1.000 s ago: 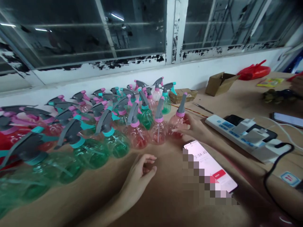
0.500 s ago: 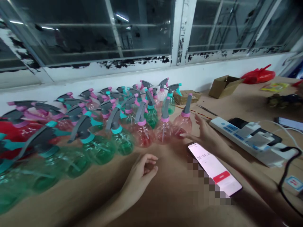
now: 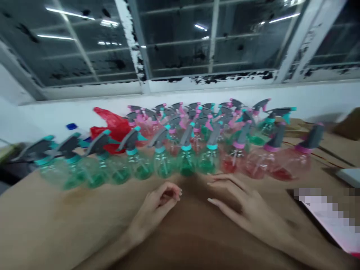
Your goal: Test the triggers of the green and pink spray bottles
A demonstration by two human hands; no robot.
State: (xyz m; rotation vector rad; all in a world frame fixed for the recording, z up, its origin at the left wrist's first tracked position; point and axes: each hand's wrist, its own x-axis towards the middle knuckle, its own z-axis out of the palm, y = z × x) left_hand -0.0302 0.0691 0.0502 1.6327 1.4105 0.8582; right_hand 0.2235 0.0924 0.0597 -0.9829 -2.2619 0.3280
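My left hand hovers over or rests on the table, in front of the green bottles. Its fingers are loosely curled towards the thumb, with nothing in the hollow between them. To its right, my right hand has its fingers stretched and the thumb apart, holding nothing. The fingertips are just in front of a green spray bottle with a turquoise collar. Beyond both hands stands a front row of spray bottles with grey heads: green ones such as this spray bottle on the left, pinkish ones such as this spray bottle on the right.
More spray bottles crowd behind the front row, by the wall. A red plastic bag lies at the back left. A phone, partly blurred out, lies at right near a white power strip. Cardboard stands at the far right.
The view has swung left, so the whole front row shows. My right hand has moved from beside the rightmost pink bottle to the middle, near my left hand. The left hand's fingers have curled more.
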